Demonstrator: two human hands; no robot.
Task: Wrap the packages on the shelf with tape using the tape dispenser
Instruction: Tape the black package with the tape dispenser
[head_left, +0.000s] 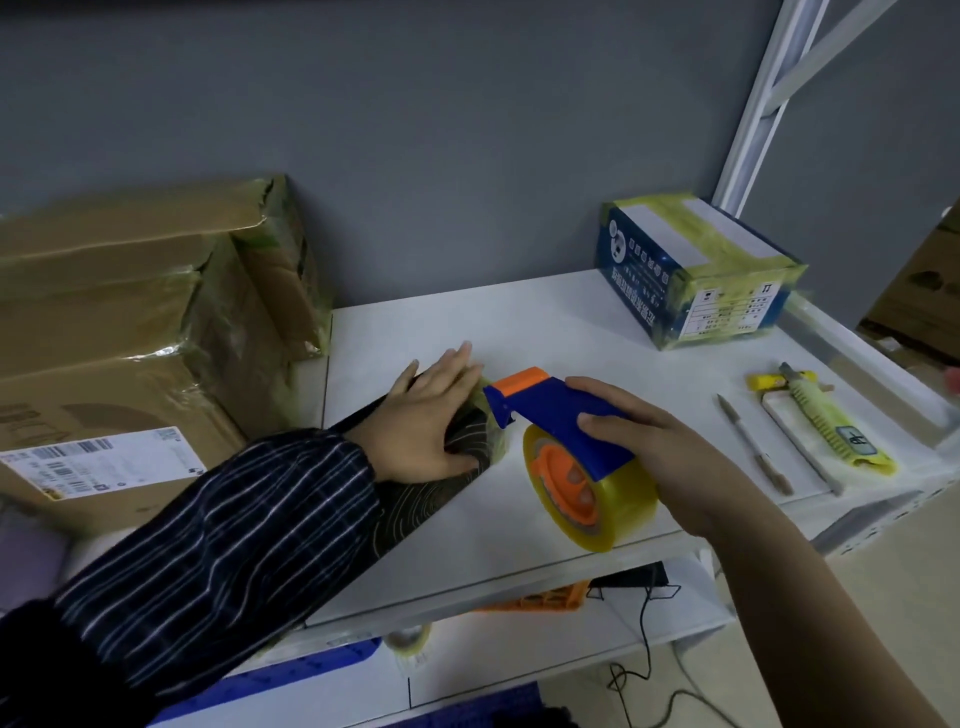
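Observation:
A flat dark package (431, 501) with pale ring patterns lies on the white shelf (545, 332). My left hand (428, 418) lies flat on its far end with fingers straight, pressing it down; the striped sleeve hides much of it. My right hand (649, 457) grips the blue and orange tape dispenser (566, 431) around its yellowish tape roll (618, 499). The dispenser's orange nose touches the package's far right edge, where yellowish tape shows beside my left fingers.
Taped brown cardboard boxes (130, 332) are stacked at the left. A blue box (696, 270) wrapped in yellowish tape stands at the back right. A pen (753, 447), a ruler and a yellow utility knife (826, 421) lie at the right. A lower shelf holds another tape roll (410, 642).

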